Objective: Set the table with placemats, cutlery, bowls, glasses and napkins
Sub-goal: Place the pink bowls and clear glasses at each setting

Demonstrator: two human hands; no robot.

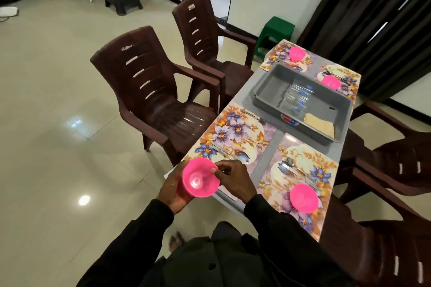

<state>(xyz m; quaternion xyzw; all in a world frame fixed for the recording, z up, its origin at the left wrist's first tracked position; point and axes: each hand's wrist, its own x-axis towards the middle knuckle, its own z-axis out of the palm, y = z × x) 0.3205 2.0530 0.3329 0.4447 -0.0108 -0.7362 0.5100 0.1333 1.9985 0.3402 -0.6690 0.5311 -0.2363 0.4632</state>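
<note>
I hold a pink bowl (201, 178) over the near left corner of the table. My left hand (173, 190) cups it from below and behind, and my right hand (233, 177) pinches its right rim. Beneath lies a floral placemat (233, 133) with cutlery (224, 151) on it. A second near placemat (303, 170) carries cutlery (296, 171) and a pink bowl (303, 197). Two far placemats each bear a pink bowl (297, 53) (330, 82). The grey tray (265, 91) in the middle holds glasses (296, 98) and napkins (319, 123).
Two brown plastic chairs (151, 91) (203, 35) stand along the table's left side, and two more (396, 165) (384, 251) along the right. A green stool (275, 30) sits beyond the far end. Dark curtains hang at the back right. Tiled floor spreads to the left.
</note>
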